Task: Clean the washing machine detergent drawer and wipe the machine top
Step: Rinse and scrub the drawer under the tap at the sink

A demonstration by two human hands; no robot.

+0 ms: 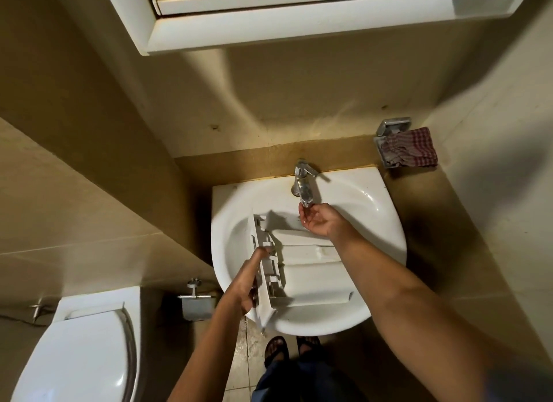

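Note:
The white detergent drawer lies in the white wash basin, its front panel toward the left. My left hand grips that front panel at the basin's left side. My right hand is cupped, palm up, right under the spout of the chrome tap, with its fingers relaxed and holding nothing. No stream of water is clear to see. A red checked cloth lies on a chrome wall holder at the right, behind the basin.
A toilet with its lid down stands at the lower left, a chrome paper holder beside it. A white mirror cabinet hangs overhead. Tiled walls close in on both sides. My sandalled feet stand under the basin.

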